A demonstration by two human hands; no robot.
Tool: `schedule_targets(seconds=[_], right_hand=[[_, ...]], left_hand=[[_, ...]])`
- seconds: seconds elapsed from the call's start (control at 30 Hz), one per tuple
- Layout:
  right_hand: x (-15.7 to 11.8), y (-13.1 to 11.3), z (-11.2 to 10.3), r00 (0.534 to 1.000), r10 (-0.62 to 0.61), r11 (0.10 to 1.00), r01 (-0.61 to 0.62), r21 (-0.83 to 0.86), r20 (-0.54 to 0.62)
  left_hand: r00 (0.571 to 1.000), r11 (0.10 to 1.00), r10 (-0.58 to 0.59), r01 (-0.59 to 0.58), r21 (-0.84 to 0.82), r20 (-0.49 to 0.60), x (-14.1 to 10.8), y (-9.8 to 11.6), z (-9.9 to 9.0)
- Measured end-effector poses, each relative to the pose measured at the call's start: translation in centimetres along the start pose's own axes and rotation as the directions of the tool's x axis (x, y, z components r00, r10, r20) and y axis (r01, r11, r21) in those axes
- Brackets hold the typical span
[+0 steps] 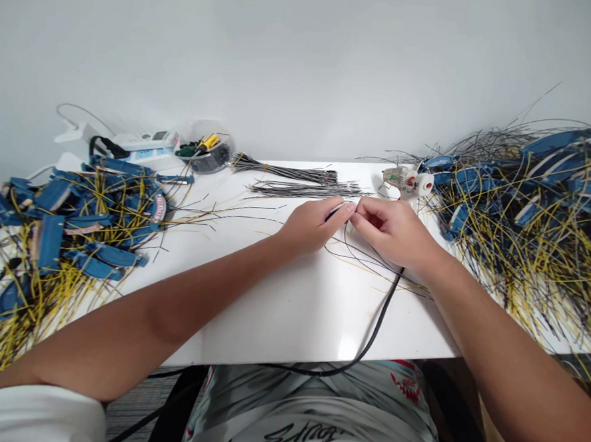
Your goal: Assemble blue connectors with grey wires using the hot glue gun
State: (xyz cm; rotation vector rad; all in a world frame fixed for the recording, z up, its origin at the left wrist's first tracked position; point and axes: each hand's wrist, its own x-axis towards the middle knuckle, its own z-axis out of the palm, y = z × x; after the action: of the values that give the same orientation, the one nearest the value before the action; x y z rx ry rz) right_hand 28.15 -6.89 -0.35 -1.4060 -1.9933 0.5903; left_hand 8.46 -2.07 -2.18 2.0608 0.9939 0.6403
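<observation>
Above the middle of the table, my left hand (312, 225) is closed, pinching a small dark blue and white piece (332, 213) mostly hidden by the fingers. Thin black and yellow wires (354, 251) hang below it. My right hand (392, 230) meets it at the fingertips, thumb and forefinger pressed together on what looks like a thin wire; its end is too small to make out. Just behind the right hand stands a whitish, worn glue-gun-like tool (403, 181). A black cord (382, 313) runs from under the right wrist over the table's front edge.
Blue curved parts with yellow and black wires form a pile (90, 222) at left and a larger one (526, 208) at right. Two bundles of dark wires (288, 172) lie at the back. Beside them are a clear round tub (212, 152) and a white device (150, 147).
</observation>
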Motion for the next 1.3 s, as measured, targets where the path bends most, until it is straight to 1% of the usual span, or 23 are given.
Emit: schedule_targets(seconds=[1.3], right_hand=[[-0.01, -0.03, -0.02, 1.0, 0.011, 1.0, -0.011, -0.005, 0.004]], left_hand=[[1.0, 1.0, -0.002, 0.002, -0.005, 0.008, 0.05, -0.09, 0.0]])
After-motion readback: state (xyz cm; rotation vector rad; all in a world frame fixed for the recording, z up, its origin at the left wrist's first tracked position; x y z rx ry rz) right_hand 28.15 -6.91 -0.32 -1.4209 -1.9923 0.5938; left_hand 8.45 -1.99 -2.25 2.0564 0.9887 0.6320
